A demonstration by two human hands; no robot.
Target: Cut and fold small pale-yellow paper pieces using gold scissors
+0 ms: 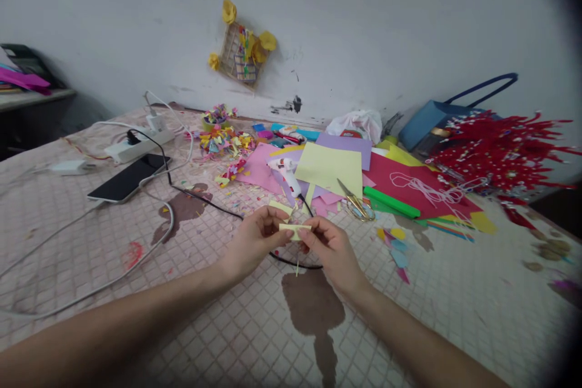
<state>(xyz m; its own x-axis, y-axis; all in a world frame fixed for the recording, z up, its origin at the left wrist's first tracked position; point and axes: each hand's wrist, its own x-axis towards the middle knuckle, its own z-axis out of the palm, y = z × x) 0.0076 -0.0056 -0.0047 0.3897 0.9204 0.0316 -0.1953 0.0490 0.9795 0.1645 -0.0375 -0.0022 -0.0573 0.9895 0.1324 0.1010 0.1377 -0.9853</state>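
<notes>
Between my two hands is a small strip of pale yellow paper (295, 231), pinched at both ends above the table. My left hand (254, 239) grips its left end with thumb and fingers. At the right end my right hand (334, 248) does the same, its fingertips partly hidden behind the paper. Just beyond lie a white glue gun (285, 174) with a black cord, a pale yellow paper sheet (330, 168) and gold-handled scissors (357, 201). Another pale yellow scrap (280, 207) shows behind my left fingers.
Left on the quilted tablecloth are a phone (131, 178), a power strip (139, 144) and looping cables. Colourful paper scraps (227, 142) are heaped at the back. Rightward lie a green stick (391, 202), white string (431, 187), a red beaded bundle (491, 151) and a blue bag (430, 121).
</notes>
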